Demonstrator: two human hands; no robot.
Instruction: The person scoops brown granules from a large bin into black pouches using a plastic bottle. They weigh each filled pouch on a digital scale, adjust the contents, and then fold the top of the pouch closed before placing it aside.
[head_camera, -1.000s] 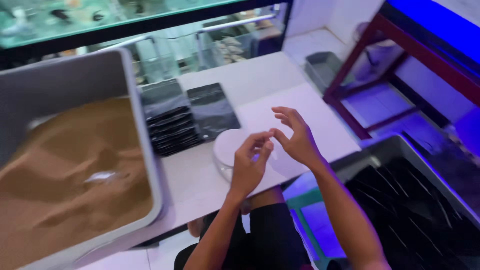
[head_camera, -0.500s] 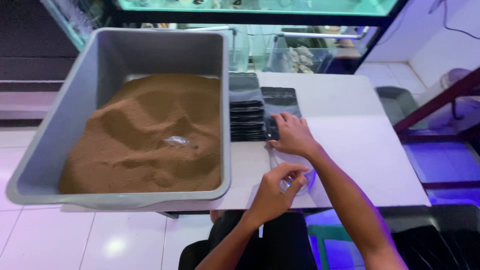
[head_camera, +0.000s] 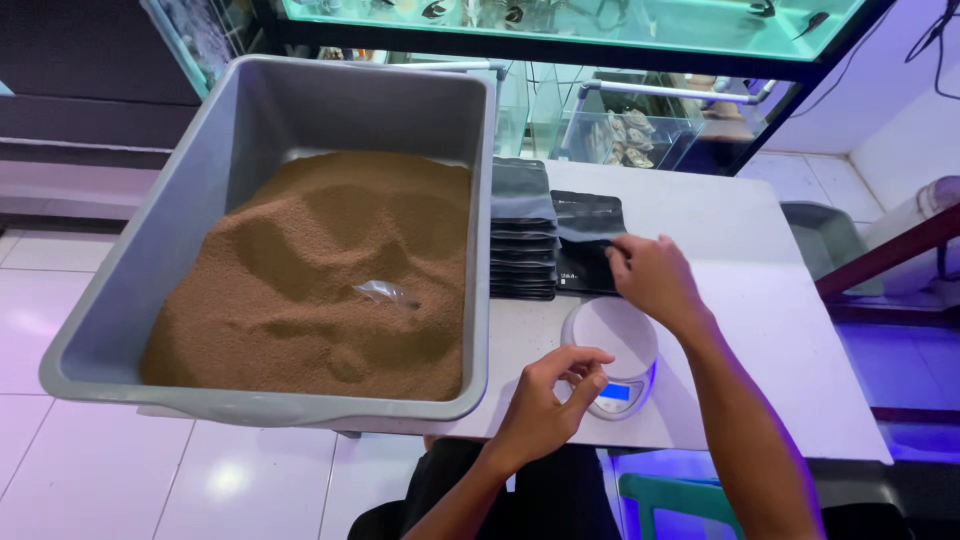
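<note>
At the bottom of the frame, the left hand (head_camera: 548, 402) hovered over the near edge of a round white scale (head_camera: 612, 335), just beside its blue-lit display (head_camera: 615, 392). Its fingers were curled, with thumb and forefinger drawn almost together. Nothing showed between them, and I could not tell whether they pinched something small.

A little farther up, right of centre, the right hand (head_camera: 652, 280) lay palm down with its fingertips bent onto the right-hand edge of a flat black pouch (head_camera: 585, 215). The back of the hand hid the thumb, so I could not tell whether the pouch was gripped or only touched.

The pouch lay on the white worktop (head_camera: 770, 330), partly over a fanned stack of black pouches (head_camera: 522, 245) beside it. Its long axis ran near to far, tilted slightly, with one short end toward the top of the frame.

As I judged it, the step in hand was separating one pouch from the pile. Lifting it cleanly would call for catching only that top sheet, without dragging the stack.

On the left of the frame a large grey tub (head_camera: 300, 100) overhung the worktop's edge. It was heaped with brown granules (head_camera: 300, 300), and a clear plastic piece (head_camera: 385, 292) was half sunk in them. Farthest off, along the top, stood glass tanks (head_camera: 625, 130).
</note>
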